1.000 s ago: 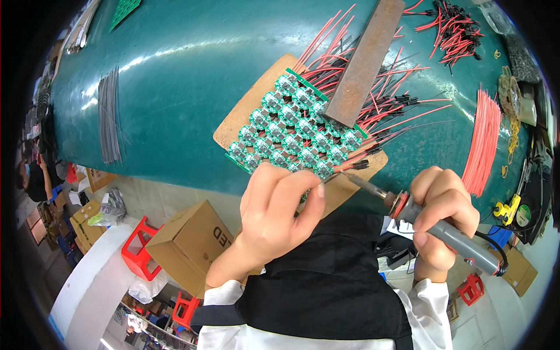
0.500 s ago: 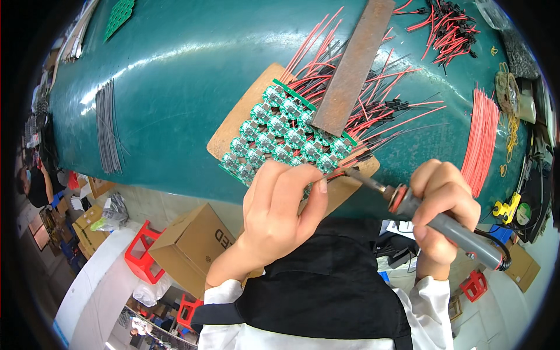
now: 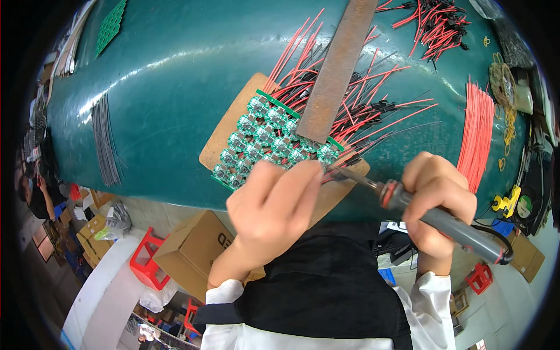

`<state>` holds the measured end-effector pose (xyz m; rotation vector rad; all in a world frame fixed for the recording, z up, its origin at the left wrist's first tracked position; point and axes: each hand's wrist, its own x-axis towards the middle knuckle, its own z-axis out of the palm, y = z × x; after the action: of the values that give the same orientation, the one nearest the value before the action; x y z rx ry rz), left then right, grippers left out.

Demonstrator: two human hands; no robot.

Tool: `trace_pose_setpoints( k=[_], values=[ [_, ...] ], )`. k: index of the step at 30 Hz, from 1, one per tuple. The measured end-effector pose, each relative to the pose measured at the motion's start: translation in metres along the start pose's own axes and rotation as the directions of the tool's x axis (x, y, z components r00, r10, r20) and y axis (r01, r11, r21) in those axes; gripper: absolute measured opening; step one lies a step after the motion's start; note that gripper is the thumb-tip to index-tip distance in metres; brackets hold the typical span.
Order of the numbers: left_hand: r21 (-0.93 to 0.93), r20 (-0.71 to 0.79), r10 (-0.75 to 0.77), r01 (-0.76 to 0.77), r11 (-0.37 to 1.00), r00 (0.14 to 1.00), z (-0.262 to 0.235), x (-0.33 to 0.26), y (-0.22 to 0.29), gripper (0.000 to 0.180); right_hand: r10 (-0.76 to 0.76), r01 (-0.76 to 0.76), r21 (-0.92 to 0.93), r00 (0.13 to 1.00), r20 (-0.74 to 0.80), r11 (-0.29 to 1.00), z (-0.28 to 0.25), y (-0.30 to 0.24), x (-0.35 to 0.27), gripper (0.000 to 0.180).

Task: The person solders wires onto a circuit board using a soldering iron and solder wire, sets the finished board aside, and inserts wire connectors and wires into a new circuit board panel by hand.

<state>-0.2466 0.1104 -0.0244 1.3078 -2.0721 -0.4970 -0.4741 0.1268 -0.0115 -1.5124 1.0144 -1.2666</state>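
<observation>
My right fingers (image 3: pixel 434 199) clamp a soldering iron (image 3: pixel 458 232) near the edge of the counter (image 3: pixel 160 140), open leftward; whether my left fingers (image 3: pixel 302 189) close, I cannot tell.

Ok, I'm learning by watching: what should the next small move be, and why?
Probably steady the left hand before the right hand brings the iron any closer: its tip points in beside the left hand, near the edge of the boards, so a slip might touch skin.

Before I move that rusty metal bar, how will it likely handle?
Probably stiff and heavy: the bar looks long, straight and metallic. Pushing it may drag the circuit boards, since its near end overlaps them.
</observation>
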Motion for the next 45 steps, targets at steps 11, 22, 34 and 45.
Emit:
trace_pose_setpoints(
  k=[11,22,34,45],
  values=[
    [-0.212,-0.134,-0.247,0.215,0.953,0.96,-0.043,-0.018,-0.029,0.011,-0.301,-0.403,-0.635,0.631,-0.715,0.659,-0.102,0.007,-0.033,0.024],
    [-0.239,-0.014,0.066,-0.068,0.969,0.998,-0.011,0.012,-0.035,0.019,0.004,-0.076,-0.106,0.83,-0.558,0.991,0.031,-0.021,-0.054,0.031],
    [-0.251,-0.018,0.156,-0.156,0.956,0.988,-0.001,0.012,-0.04,0.023,0.015,-0.077,-0.165,0.936,-0.352,0.983,0.071,-0.001,-0.045,0.021],
    [-0.171,-0.022,0.217,-0.218,0.961,0.976,0.0,0.011,-0.042,0.022,-0.084,-0.015,-0.332,0.955,-0.283,0.943,0.071,-0.004,-0.037,0.023]
  ],
)
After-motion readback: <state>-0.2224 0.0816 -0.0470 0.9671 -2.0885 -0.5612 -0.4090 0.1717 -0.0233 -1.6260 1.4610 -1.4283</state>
